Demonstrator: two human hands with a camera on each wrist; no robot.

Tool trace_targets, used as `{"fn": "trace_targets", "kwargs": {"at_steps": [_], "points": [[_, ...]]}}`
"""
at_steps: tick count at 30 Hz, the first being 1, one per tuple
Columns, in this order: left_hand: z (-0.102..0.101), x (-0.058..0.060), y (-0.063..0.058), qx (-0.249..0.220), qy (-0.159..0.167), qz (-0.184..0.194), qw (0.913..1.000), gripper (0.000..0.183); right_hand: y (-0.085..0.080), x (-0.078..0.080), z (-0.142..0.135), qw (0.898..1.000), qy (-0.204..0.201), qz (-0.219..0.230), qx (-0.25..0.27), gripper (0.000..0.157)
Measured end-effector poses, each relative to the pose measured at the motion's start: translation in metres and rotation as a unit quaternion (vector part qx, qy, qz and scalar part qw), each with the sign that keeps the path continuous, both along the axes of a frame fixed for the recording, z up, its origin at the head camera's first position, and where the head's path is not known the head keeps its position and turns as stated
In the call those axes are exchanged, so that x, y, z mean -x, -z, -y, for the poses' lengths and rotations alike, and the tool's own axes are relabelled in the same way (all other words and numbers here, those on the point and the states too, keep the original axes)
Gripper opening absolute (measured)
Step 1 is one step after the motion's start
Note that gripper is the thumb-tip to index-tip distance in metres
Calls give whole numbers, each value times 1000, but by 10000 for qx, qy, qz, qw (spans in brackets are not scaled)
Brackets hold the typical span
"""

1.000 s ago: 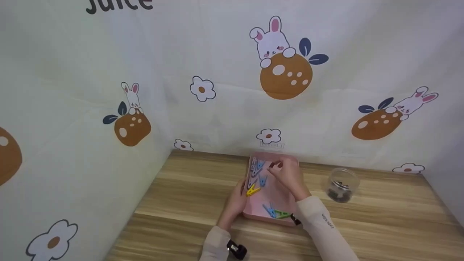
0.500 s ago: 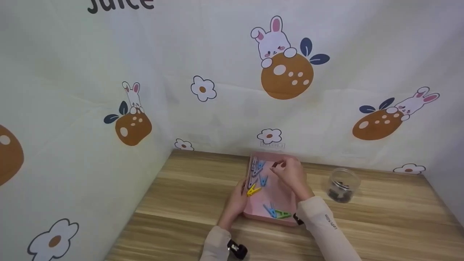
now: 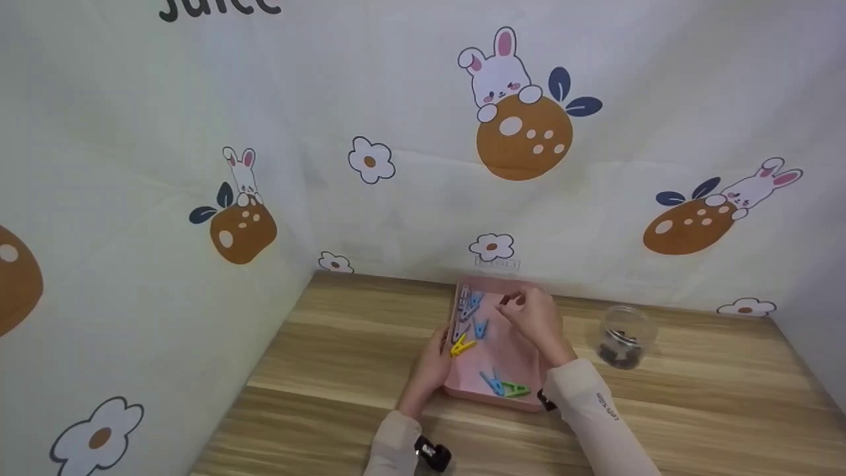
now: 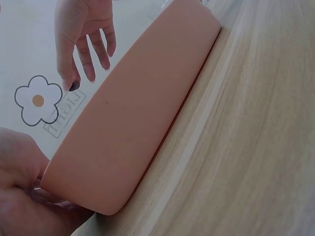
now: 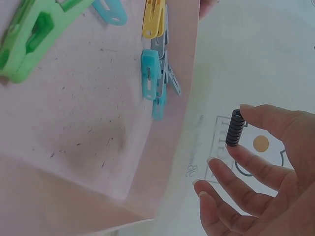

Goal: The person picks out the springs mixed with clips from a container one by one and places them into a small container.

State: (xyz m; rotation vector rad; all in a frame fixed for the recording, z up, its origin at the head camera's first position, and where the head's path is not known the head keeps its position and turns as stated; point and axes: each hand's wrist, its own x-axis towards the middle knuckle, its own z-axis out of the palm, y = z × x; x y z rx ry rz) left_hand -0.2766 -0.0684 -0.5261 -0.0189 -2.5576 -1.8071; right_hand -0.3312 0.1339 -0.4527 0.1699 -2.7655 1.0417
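A small black ribbed cylinder (image 5: 236,128), which looks like a coil spring, is pinched end to end between the thumb and index finger of my right hand (image 3: 537,320). That hand is raised over the far part of a pink tray (image 3: 489,398); its other fingers are loosely bent in the right wrist view. My left hand (image 3: 433,363) grips the tray's left wall, its fingers partly hidden by the tray. Inside lie several clothespins: a yellow clothespin (image 3: 462,346), a green clothespin (image 3: 515,389), a blue clothespin (image 3: 481,328), and purple-grey ones along the left wall.
Right of the tray stands a clear round jar (image 3: 628,324) with dark small pieces at its bottom. Behind the wooden table (image 3: 344,330) hangs a white curtain (image 3: 410,205) printed with rabbits, oranges and flowers. Dark specks dot the tray floor.
My right hand has shifted slightly to the right above the tray, still pinching the black piece. The left hand, the tray and the clothespins stay put.
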Motion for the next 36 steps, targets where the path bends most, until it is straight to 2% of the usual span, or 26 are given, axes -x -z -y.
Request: {"fn": "trace_targets", "kwargs": {"at_steps": [16,23,30,36], "points": [[-1,0,-2,-103,-70,294,9995,45,0,0,-4,9995,164,212,166,17],[0,0,-1,-80,-18,194,9998,45,0,-3,-7,9993,132,219,290,18],[1,-1,1,-121,87,-37,9999,44,2,-2,-10,9996,228,-34,157,17],[1,0,1,-242,119,-38,9996,44,2,-3,-13,9993,236,124,245,20]]}}
